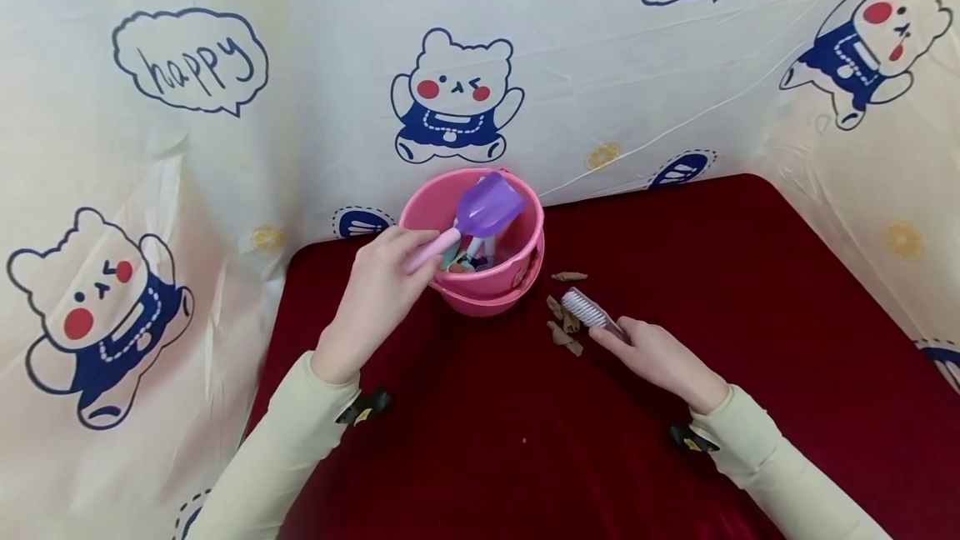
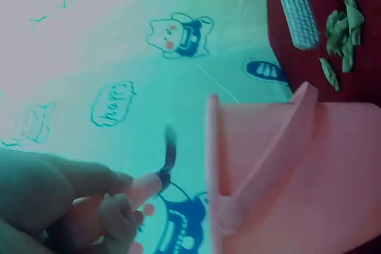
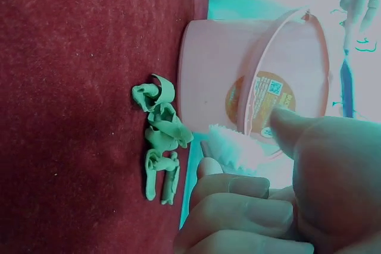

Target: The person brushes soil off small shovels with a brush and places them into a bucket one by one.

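Note:
My left hand (image 1: 384,288) grips the pink handle of a toy shovel with a purple scoop (image 1: 491,205), held over the mouth of a pink bucket (image 1: 480,304). Inside the bucket lie small items (image 1: 468,261), partly hidden by the scoop. My right hand (image 1: 663,357) holds a brush (image 1: 592,312) by its handle, white bristles towards the bucket. Beside the bristles lie several brown curled scraps (image 1: 566,332) on the table; in the right wrist view the scraps (image 3: 161,126) look like rolled dry pieces. The bucket (image 3: 208,81) carries a round orange label there.
A dark red cloth (image 1: 510,448) covers the table. Behind and beside it hangs a pale curtain (image 1: 322,65) printed with bears and the word happy. The bucket's handle (image 3: 256,81) hangs down along its side.

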The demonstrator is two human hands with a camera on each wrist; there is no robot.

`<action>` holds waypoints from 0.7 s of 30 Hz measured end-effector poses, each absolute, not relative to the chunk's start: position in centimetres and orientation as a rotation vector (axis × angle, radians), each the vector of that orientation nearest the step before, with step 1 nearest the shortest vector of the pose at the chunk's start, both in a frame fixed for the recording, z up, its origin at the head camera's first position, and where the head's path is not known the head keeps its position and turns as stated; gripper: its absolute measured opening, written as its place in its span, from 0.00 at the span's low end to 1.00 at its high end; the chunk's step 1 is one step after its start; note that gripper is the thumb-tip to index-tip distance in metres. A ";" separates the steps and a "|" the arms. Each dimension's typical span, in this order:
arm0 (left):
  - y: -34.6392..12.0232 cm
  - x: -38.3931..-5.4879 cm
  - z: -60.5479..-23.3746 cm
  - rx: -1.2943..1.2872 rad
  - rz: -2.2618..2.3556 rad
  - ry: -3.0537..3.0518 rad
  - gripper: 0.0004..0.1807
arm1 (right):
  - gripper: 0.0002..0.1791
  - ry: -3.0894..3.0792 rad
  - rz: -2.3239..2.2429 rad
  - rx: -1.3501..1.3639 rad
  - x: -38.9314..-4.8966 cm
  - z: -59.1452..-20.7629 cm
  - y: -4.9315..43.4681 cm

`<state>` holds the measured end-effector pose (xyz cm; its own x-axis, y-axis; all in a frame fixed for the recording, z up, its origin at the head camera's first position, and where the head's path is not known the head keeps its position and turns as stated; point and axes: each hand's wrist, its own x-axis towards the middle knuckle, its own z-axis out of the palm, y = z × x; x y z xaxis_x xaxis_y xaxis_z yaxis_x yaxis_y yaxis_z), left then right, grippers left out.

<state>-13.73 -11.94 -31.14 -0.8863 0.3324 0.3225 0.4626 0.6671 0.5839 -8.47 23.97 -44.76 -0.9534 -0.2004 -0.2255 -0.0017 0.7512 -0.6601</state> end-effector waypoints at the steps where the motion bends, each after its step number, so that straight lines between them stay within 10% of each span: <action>1: -11.8 -14.0 -31.3 -0.643 -1.023 -2.700 0.17 | 0.29 2.660 -1.012 -0.142 -8.4 -44.8 24.0; 21: -9.0 -17.7 -33.7 -0.800 -0.960 -2.861 0.10 | 0.30 2.629 -1.005 -0.098 -7.9 -45.2 24.6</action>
